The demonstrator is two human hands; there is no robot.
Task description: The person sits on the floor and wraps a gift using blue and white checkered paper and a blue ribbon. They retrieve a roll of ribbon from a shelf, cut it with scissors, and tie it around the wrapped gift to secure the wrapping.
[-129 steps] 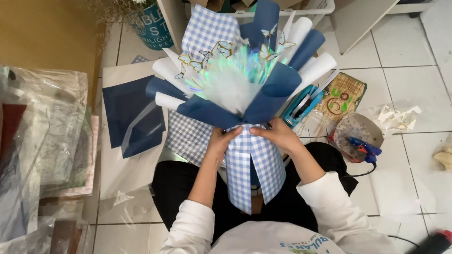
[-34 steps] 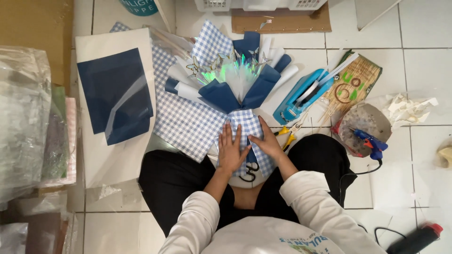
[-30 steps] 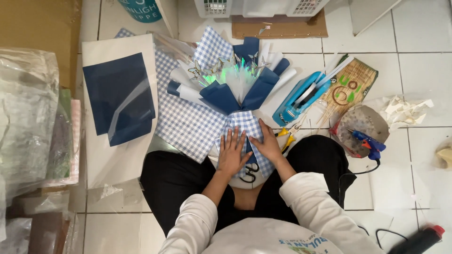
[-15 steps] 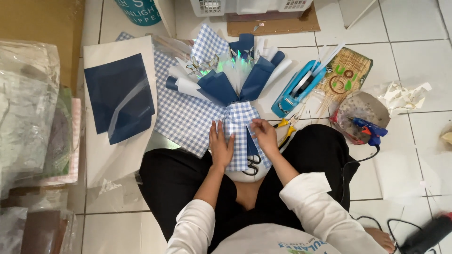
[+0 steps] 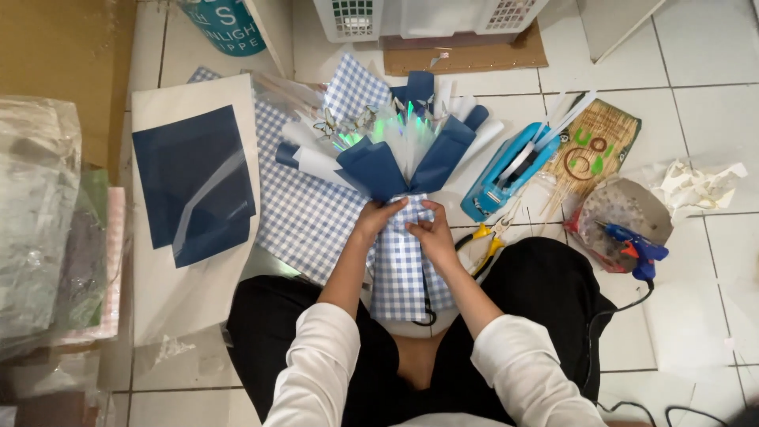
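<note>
A wrapped bouquet [image 5: 395,146] lies on the tiled floor between my legs, its top pointing away from me. It has navy and white paper, blue gingham paper and shiny iridescent film in the middle. Its stem end is covered in gingham paper [image 5: 399,273]. My left hand [image 5: 377,219] grips the neck of the bouquet from the left. From the right, my right hand [image 5: 431,233] closes on the same neck. Black scissor handles [image 5: 427,316] peek out under the gingham by my lap.
Navy sheets [image 5: 194,182] on white paper lie left, more gingham paper [image 5: 304,221] beside the bouquet. On the right are a blue tape dispenser [image 5: 506,170], yellow pliers [image 5: 484,241], skewers [image 5: 585,154], a blue glue gun [image 5: 636,249] and crumpled paper [image 5: 696,182]. White basket [image 5: 427,12] at the far edge.
Both hands have slid from flat on the gingham stem wrap up to the bouquet's neck and closed around it. The view has shifted slightly.
</note>
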